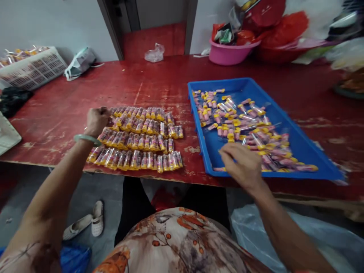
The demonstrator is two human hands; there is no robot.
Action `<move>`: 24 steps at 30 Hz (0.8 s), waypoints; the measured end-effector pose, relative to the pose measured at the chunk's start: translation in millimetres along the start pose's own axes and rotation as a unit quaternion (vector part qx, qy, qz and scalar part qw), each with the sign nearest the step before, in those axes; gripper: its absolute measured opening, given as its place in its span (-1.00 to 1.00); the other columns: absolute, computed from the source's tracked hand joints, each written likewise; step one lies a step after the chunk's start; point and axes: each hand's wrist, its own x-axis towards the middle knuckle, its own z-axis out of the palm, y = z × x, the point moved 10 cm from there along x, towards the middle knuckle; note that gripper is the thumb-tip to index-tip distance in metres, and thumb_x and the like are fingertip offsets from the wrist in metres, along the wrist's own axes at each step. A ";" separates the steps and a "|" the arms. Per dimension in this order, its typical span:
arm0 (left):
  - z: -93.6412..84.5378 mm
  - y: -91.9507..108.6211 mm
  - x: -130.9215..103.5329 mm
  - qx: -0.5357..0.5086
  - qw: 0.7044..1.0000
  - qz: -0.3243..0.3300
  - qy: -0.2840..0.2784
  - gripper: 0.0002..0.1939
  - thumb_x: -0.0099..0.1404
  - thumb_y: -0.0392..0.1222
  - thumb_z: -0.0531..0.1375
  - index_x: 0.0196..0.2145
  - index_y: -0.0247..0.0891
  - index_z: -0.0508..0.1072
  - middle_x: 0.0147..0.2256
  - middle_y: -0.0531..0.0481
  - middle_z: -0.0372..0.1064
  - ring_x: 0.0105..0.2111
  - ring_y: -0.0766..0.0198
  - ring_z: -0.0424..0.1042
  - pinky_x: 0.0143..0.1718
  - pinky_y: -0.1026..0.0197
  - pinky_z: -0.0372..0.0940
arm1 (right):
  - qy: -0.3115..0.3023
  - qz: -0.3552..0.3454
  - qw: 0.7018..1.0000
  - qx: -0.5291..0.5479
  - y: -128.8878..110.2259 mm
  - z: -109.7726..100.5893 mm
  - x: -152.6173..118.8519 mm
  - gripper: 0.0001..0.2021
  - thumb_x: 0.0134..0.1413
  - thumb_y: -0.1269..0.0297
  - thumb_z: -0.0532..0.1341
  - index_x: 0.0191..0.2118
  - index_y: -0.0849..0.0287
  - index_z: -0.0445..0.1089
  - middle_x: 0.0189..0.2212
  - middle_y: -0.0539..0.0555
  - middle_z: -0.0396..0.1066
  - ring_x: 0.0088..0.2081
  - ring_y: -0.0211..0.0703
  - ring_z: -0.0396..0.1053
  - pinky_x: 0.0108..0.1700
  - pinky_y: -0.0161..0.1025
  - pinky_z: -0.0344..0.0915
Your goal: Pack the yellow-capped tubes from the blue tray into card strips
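Rows of small clear tubes (139,140), with pink contents and yellow ends, stand packed side by side on the red table. My left hand (97,120), a pale bangle at its wrist, is closed at the left end of the back rows; whatever its fingers hold is hidden. A blue tray (201,138) on the right holds many loose tubes (227,113) of the same kind, lying in all directions. Over the tray's front edge, my right hand (241,163) has its fingers curled in, slightly blurred. I cannot make out anything in it.
The red table (159,81) runs to the wall. A white basket (36,68) of tubes and a face mask (80,62) are back left. Behind the tray stands a pink basin (229,53) with bags. A clear plastic bag (155,53) lies near the wall.
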 end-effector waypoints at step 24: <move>140.3 -10.3 -242.2 -0.502 0.813 -0.225 -0.191 -0.63 -0.13 -0.30 0.53 -0.33 -0.33 0.57 -0.36 -0.02 0.56 -0.39 0.29 0.53 -0.28 0.24 0.48 | -0.204 0.264 0.818 0.469 -14.4 47.4 -19.6 -0.79 0.20 0.19 0.27 -0.09 0.08 0.53 -0.23 0.07 0.48 -0.59 -0.35 0.34 -0.57 -0.29 0.31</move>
